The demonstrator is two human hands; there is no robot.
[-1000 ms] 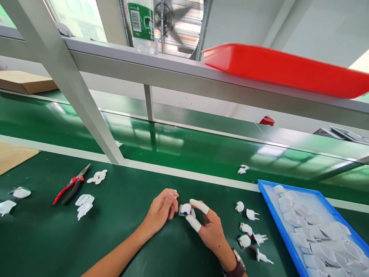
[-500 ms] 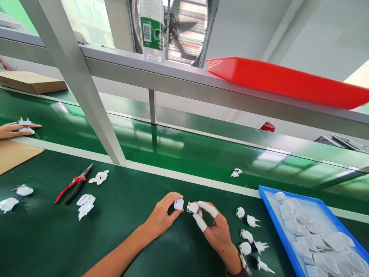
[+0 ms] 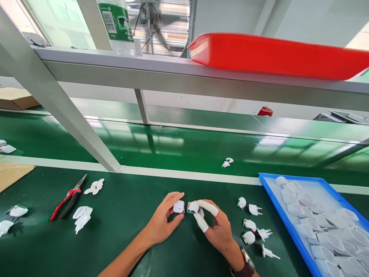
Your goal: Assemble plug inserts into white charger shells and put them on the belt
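Note:
Between the thumb and fingers of my left hand point(image 3: 165, 218) is a small white plastic housing point(image 3: 178, 207). My right hand point(image 3: 216, 226), with white covers on its thumb and a finger, pinches a small circuit board with a round white part point(image 3: 193, 207). The two pieces face each other with a narrow gap between them. Right of that hand lie several plug assemblies point(image 3: 249, 237), each a board with a white part wired to a white plug. Part of what the right hand holds is hidden behind its fingers.
A blue tray point(image 3: 284, 224) full of white housings stands at the right. Red-handled pliers point(image 3: 68, 197), white discs point(image 3: 94, 186) and more white assemblies point(image 3: 82, 218) lie at the left. Behind runs a green conveyor point(image 3: 178, 148), under a metal shelf point(image 3: 161, 75) bearing a red bin point(image 3: 273, 55).
The view has shifted, tilting the bench and shelf. A co-worker's hand at the far left is out of view. My hands keep hold of the same pieces, close together.

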